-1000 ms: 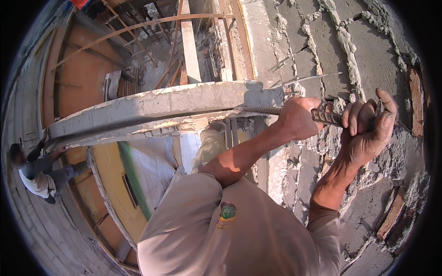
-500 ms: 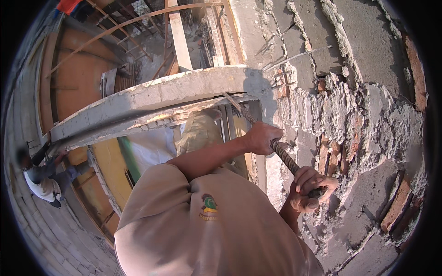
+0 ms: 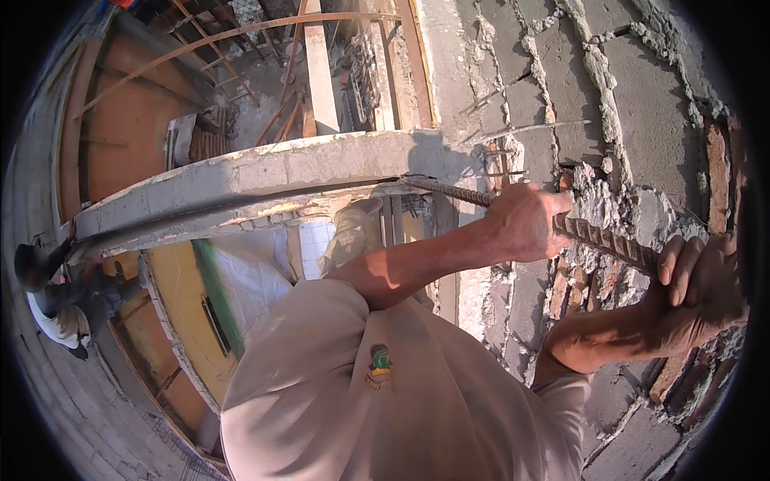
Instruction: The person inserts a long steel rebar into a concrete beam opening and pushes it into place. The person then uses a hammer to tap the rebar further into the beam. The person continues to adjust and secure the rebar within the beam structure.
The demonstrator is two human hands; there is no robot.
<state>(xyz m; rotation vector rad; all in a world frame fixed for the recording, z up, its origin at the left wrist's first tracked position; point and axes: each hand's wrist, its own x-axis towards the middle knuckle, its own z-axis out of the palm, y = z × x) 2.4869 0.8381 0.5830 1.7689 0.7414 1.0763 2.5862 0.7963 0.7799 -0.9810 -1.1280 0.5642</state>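
We have the bar (image 3: 605, 238), ribbed steel, slanting away from the beam's right end, its far tip at the dark slot along the lower edge of the beam (image 3: 265, 172); how deep it sits we cannot tell. Our left hand (image 3: 525, 224) is clamped in a fist round its middle; our right hand (image 3: 699, 282), farther from the beam, has its grip curled tight on the near end, which the fingers hide. Right of the beam we see brickwork (image 3: 654, 120) with rough mortar ridges, and a thin rod (image 3: 541, 131) against it. Beyond the beam are a plank (image 3: 321, 80) and an orange panel (image 3: 132, 144); on our side of it, a white sheet (image 3: 253, 268) and a green strip (image 3: 216, 284). Another person (image 3: 58, 317) is near its left end.
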